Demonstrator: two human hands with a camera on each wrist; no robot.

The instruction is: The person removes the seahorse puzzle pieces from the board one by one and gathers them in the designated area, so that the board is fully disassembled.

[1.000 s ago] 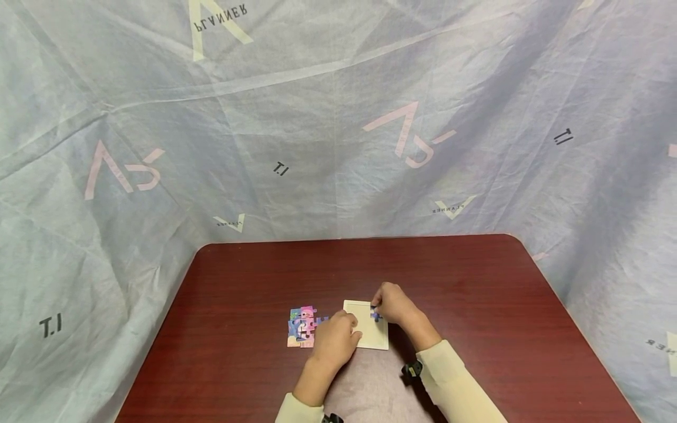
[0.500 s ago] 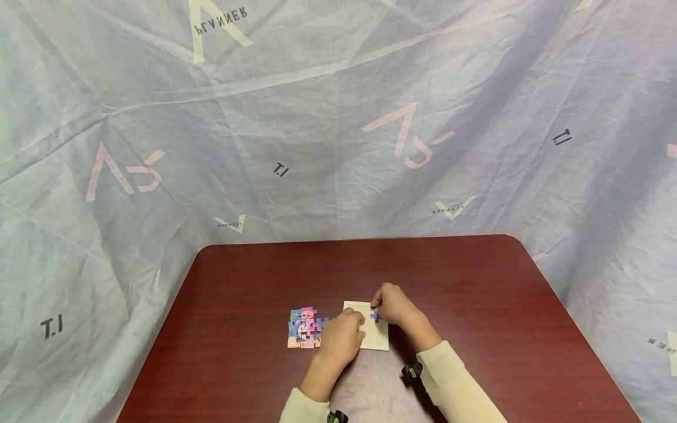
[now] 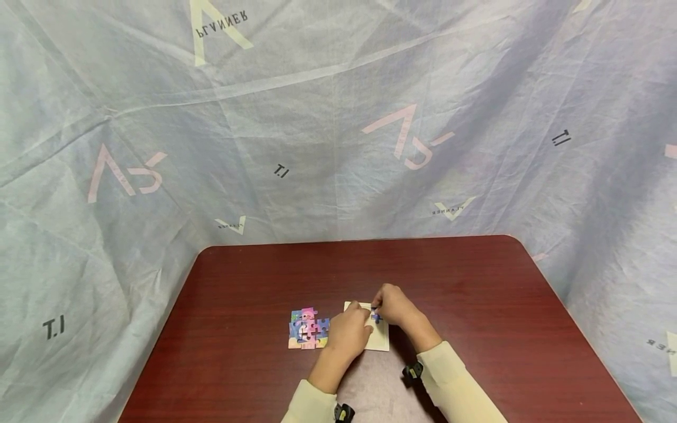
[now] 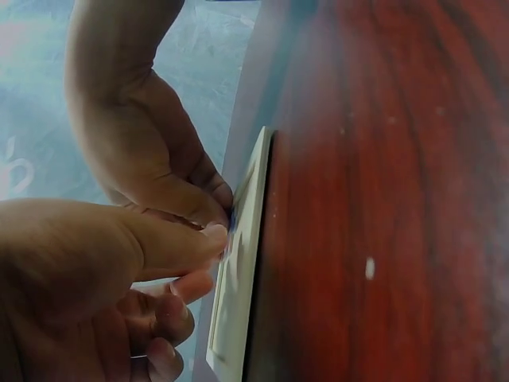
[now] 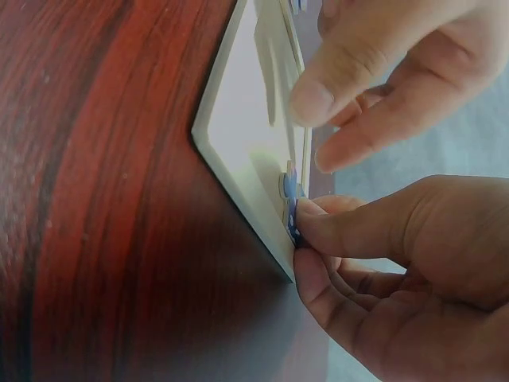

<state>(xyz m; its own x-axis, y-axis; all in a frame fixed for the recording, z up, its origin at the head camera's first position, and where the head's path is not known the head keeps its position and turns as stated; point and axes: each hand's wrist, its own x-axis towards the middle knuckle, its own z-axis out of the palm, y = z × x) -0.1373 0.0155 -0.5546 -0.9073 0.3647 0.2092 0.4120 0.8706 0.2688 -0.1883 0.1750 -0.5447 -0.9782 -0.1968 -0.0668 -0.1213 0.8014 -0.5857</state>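
A pale, shallow puzzle tray [image 3: 379,342] lies on the table below both hands. At its far right corner my right hand [image 3: 395,304] pinches a blue jigsaw piece [image 5: 291,199] between thumb and fingertips, flat against the tray's inner edge. My left hand [image 3: 349,333] reaches over the tray from the left, hiding much of it in the head view. In the right wrist view the left thumb [image 5: 312,102] and fingers hover just above the tray, loosely bent, with nothing between them. The left wrist view has the left thumb overlapping the right fingertips.
Several joined or closely laid pink, blue and yellow jigsaw pieces [image 3: 308,329] lie on the table left of the tray. The dark red wooden table [image 3: 254,376] has grey printed cloth [image 3: 338,135] hanging behind and at both sides.
My left hand has moved right and away from the body, farther over the tray, uncovering more of the loose pieces. The right hand stays at the corner with its piece.
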